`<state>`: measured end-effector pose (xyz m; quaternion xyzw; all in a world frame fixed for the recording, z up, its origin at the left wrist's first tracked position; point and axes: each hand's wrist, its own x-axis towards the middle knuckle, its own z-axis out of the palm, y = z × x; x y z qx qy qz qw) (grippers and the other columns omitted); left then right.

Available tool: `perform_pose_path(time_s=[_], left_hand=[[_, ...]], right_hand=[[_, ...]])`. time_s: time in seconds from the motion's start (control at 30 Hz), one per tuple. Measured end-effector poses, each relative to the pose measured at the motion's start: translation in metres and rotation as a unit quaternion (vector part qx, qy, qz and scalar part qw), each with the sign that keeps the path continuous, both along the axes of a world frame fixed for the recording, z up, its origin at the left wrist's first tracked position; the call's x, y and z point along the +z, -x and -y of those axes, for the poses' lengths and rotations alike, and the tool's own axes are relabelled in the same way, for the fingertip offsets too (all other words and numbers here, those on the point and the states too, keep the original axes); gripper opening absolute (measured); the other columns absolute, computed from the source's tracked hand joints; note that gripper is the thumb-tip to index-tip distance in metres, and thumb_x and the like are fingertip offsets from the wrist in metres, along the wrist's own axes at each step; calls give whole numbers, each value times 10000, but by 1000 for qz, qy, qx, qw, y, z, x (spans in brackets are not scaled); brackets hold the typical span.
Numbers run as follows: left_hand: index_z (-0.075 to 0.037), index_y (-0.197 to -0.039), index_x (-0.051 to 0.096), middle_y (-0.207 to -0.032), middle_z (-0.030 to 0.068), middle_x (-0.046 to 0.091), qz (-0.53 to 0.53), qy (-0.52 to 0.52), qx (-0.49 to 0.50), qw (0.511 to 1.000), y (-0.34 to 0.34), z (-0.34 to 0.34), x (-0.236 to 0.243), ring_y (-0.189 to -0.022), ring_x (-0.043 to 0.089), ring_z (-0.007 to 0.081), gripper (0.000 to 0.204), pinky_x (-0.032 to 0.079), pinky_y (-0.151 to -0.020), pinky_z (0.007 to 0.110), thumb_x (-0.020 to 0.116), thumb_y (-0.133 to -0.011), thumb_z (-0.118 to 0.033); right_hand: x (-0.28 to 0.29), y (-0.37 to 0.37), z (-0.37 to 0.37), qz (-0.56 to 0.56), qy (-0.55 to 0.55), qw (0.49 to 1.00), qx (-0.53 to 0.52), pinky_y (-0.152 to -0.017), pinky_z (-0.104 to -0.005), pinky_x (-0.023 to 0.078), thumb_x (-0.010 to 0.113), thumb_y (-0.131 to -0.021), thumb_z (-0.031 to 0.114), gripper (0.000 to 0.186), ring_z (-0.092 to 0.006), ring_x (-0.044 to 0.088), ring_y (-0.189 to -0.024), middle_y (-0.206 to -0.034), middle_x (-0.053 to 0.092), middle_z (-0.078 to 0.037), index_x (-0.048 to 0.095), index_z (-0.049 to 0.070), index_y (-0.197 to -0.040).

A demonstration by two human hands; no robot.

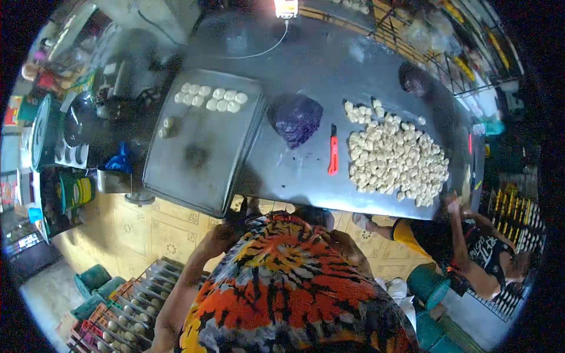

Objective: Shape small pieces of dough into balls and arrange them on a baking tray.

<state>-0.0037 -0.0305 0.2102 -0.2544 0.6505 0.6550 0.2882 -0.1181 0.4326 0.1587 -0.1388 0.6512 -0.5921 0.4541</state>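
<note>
My left hand is low beside the front corner of the stacked metal trays, in shadow; its fingers and anything in them are unclear. My right hand is mostly hidden by my tie-dye shirt; only the arm shows clearly, below the table edge. On the top tray are rows of white dough balls and a couple of separate pieces at the left. A purple mound lies right of the trays, beside a red box cutter. Many small pale dough pieces are heaped on the right.
A co-worker is at the lower right, an arm reaching the metal table. A dark round object sits at the back right. Racks and green bins stand below; a blue bag is at left.
</note>
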Motion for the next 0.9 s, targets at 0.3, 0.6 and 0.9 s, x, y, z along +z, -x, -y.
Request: perform_pose_path(time_s=[0.3, 0.6, 0.9], left_hand=[[-13, -1028, 658, -781, 41, 621, 17, 92, 105, 990, 7, -39, -23, -598, 496, 141, 204, 412, -561, 266, 660, -913, -181], [10, -1118, 642, -886, 94, 655, 63, 59, 230, 969, 23, -115, -98, -691, 557, 159, 283, 474, -638, 279, 652, -912, -184], [15, -1072, 642, -860, 113, 646, 24, -73, -101, 992, 80, -124, -30, -725, 578, 172, 312, 493, -666, 295, 652, -927, -260]], right_hand=[[-39, 26, 20, 380, 151, 853, -326, -646, -298, 502, 571, -946, 86, 113, -175, 628, -745, -946, 691, -111, 641, 16, -1002], [-40, 69, -61, -107, 24, 984, -142, -731, -296, 503, 622, -952, 148, 149, -181, 617, -826, -1028, 673, -125, 659, 29, -1033], [-15, 119, 12, -183, -60, 953, 234, -649, -323, 441, 652, -961, 260, 230, -151, 562, -756, -881, 633, -20, 639, 37, -1015]])
